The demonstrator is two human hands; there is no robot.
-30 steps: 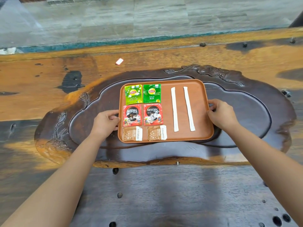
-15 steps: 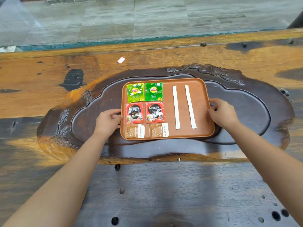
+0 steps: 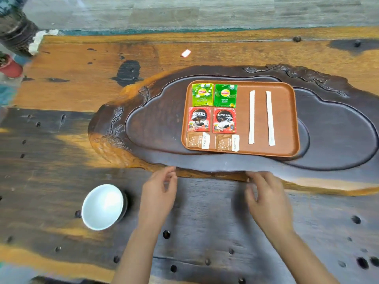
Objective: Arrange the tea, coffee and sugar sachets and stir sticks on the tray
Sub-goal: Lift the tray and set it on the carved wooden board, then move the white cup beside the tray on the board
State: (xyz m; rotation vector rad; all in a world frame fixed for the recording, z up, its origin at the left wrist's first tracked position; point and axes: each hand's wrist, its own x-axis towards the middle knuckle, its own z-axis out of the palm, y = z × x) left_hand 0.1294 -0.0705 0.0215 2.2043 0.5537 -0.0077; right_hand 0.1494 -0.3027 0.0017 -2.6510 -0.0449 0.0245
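Both hands, left point(image 3: 159, 193) and right point(image 3: 266, 198), hover empty with fingers loosely apart near the tray point(image 3: 287, 119), where 6 sachets point(image 3: 213, 117) and 2 sticks point(image 3: 261, 117) lie neatly; a careless nudge could scatter them.

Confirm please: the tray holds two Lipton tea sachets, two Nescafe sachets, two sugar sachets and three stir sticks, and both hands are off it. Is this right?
Not quite. The head view shows two stir sticks, not three, on the tray. The rest holds: two Lipton tea sachets, two Nescafe sachets, two sugar sachets, left hand and right hand off it.
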